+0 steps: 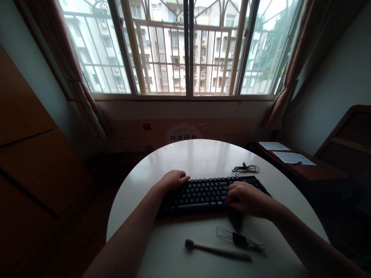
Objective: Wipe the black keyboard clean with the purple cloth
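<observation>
A black keyboard (199, 193) lies across the white round table. My left hand (172, 180) is closed over the keyboard's far left end, with most of its fingers hidden. A dark purplish cloth (235, 219) is bunched in my closed right hand (245, 197), which presses it on the right part of the keys. Part of the cloth hangs over the keyboard's near edge. Nearer to me lie a brush like a toothbrush (217, 251), its head to the left, and a wire keycap puller (239, 239) with a dark middle.
The keyboard's cable (245, 168) is bundled behind it on the white table (130, 193). Right of the table stands a brown side table (321, 170) with papers (294, 158) and a dark pen. A large box (127, 135) stands under the window.
</observation>
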`<state>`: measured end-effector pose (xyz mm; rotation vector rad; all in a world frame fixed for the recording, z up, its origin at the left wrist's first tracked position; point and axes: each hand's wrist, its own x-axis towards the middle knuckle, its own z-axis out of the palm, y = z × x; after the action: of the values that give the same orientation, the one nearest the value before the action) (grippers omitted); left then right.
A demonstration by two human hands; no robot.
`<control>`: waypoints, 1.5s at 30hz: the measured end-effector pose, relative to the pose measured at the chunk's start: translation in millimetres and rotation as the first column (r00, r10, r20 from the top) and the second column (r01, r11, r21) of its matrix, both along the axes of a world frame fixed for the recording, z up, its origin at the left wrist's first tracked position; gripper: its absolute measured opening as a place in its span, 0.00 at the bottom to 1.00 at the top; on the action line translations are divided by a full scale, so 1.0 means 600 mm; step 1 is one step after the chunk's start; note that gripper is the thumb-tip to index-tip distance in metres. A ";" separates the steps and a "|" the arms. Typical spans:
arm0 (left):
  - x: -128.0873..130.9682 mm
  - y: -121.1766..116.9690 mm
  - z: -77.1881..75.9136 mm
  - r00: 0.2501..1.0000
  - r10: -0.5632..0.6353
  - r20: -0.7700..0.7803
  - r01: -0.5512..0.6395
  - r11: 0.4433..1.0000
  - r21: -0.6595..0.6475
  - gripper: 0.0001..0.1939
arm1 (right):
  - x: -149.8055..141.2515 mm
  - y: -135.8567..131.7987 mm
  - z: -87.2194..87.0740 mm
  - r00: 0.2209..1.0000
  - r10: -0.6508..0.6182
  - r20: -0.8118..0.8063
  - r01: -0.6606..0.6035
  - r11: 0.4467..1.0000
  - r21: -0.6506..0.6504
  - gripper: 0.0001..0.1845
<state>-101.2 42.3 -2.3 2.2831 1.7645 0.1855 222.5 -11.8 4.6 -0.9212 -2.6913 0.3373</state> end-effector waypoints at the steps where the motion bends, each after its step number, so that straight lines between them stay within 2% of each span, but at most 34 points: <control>1: 0.000 0.000 0.000 1.000 0.000 0.001 0.000 1.000 -0.001 0.23 | -0.001 -0.001 0.000 1.000 0.003 -0.003 -0.003 1.000 0.000 0.06; 7: -0.002 0.004 -0.004 1.000 0.001 -0.001 -0.001 1.000 -0.002 0.23 | -0.018 -0.010 0.001 0.998 0.043 -0.046 -0.042 0.999 0.022 0.07; 14: -0.002 0.003 -0.005 1.000 0.005 -0.002 -0.005 1.000 -0.001 0.23 | -0.001 -0.001 0.002 1.000 0.006 -0.012 -0.006 0.999 -0.046 0.07; 23: -0.003 0.005 -0.009 1.000 0.000 -0.004 0.000 1.000 0.018 0.23 | -0.016 -0.009 -0.002 0.998 0.033 -0.057 -0.034 0.999 -0.005 0.06; 45: -0.002 0.003 -0.007 1.000 -0.005 -0.011 0.005 1.000 0.021 0.23 | -0.006 -0.002 -0.004 0.999 0.006 -0.043 -0.010 0.996 -0.094 0.04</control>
<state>-102.2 44.0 -6.7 2.3072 1.7709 0.1917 218.8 -12.7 2.4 -0.9187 -2.6607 0.4840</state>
